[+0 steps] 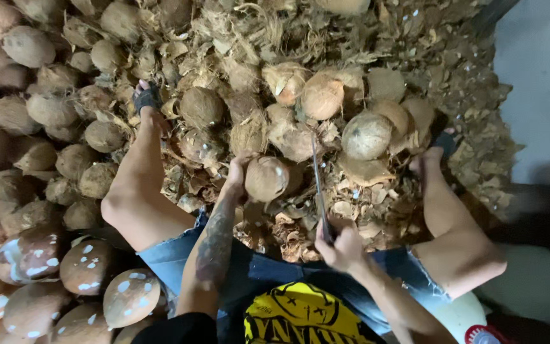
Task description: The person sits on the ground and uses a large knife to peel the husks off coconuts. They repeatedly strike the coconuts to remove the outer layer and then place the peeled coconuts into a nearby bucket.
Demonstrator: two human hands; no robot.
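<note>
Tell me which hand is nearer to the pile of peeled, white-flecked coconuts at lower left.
Left. The left hand grips a coconut at centre, closer to the peeled coconuts. The right hand, holding the knife, is farther right.

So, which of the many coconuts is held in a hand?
The coconut between the knees: the left hand holds it, beside the knife in the right hand. The others lie untouched.

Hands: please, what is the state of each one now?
Left hand: closed on a coconut, steadying it.
Right hand: closed on a knife, blade pointing away from the person.
</note>
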